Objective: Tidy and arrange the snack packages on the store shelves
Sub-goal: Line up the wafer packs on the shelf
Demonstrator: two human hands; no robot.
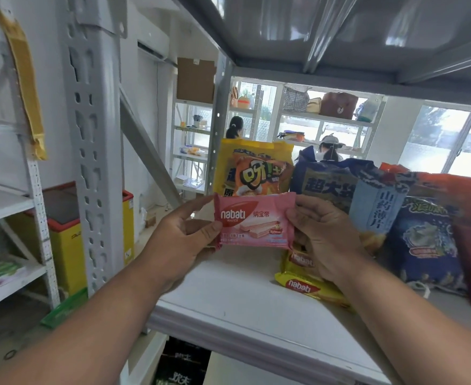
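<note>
Both hands (253, 240) – pink wafer pack (255, 219) edges

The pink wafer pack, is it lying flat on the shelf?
No, the pink wafer pack is held up above the shelf, pinched between the left hand and right hand.

Glossy plastic pink wafer packet (255, 220), crinkly shiny snack bags (423, 234), smooth matt white shelf board (228, 295), grey painted metal upright (90, 134).

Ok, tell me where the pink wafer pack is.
In the head view, the pink wafer pack is held above the white shelf between the left hand and right hand, in front of the orange bag.
</note>
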